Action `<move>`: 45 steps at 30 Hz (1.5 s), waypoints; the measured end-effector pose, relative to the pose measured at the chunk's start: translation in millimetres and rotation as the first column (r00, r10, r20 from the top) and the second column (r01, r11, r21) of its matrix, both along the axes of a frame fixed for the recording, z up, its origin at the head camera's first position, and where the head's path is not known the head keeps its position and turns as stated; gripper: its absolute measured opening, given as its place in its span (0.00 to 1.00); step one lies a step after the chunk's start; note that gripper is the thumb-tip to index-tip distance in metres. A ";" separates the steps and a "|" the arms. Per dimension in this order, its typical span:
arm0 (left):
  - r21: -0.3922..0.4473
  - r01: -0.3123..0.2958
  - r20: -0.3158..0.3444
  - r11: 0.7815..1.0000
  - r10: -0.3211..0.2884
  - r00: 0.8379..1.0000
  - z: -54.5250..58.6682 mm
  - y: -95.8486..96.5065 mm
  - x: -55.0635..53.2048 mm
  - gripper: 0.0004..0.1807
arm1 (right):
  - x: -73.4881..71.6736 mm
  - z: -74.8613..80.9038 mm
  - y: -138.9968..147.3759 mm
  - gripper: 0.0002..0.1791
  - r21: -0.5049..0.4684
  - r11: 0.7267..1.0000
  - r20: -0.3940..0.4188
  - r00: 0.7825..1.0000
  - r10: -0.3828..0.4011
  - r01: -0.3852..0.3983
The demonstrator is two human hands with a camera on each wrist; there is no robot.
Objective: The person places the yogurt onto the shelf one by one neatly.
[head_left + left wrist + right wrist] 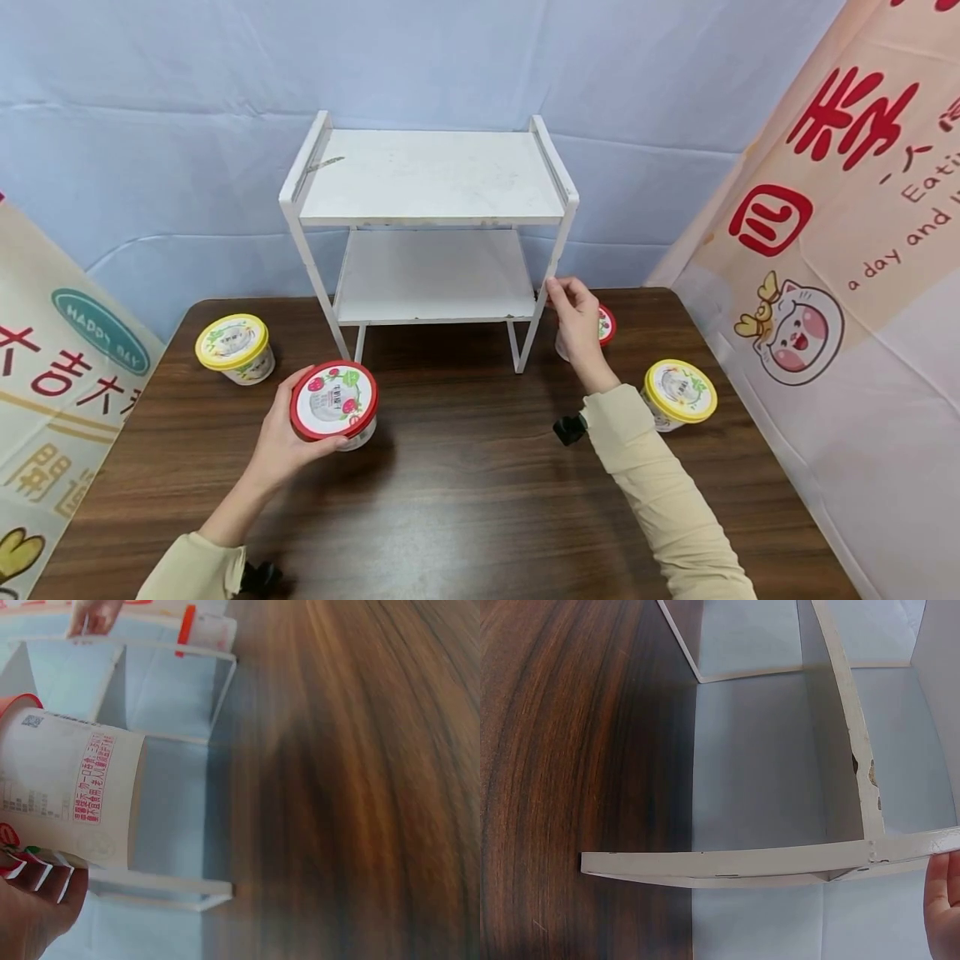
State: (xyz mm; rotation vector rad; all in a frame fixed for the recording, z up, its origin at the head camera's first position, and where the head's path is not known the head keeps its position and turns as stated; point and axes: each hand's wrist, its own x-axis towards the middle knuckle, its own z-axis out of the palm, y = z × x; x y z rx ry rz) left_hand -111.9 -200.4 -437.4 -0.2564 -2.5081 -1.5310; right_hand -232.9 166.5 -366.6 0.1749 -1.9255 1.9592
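My left hand (pixel 279 442) grips a paper tub with a red lid (pixel 334 402), its thumb and fingers around the sides. In the left wrist view, a gap shows between the tub's base and the table. At the back middle stands a white two-tier shelf (pixel 431 175). My right hand (pixel 576 329) holds the shelf's right front upright just above the lower tier; in the right wrist view, only its fingers (pixel 939 896) show, against that upright. Another red-lidded tub (pixel 607 324) stands behind the right hand, which partly hides it.
On the dark wood table (pixel 465 500), one yellow-lidded tub (pixel 236 348) is at the back left and another yellow-lidded tub (pixel 679 393) lies beyond the right forearm. A pale blue cloth (pixel 637 100) hangs behind; printed banners (pixel 840 208) flank the table.
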 end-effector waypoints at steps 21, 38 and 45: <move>-0.032 -0.024 -0.024 0.999 0.023 0.999 38.2 20.1 3.7 0.54 | 11.1 12.5 -4.9 0.12 0.043 0.999 -0.011 1.000 -0.014 0.014; -0.015 -0.064 -0.079 0.998 0.063 0.995 73.2 27.0 8.2 0.53 | 12.1 13.2 -5.2 0.13 0.050 0.999 -0.006 1.000 -0.018 0.018; 0.004 -0.069 -0.093 0.998 0.069 0.993 82.7 29.2 8.9 0.52 | 12.2 13.7 -5.6 0.12 0.040 0.999 -0.010 1.000 -0.011 0.012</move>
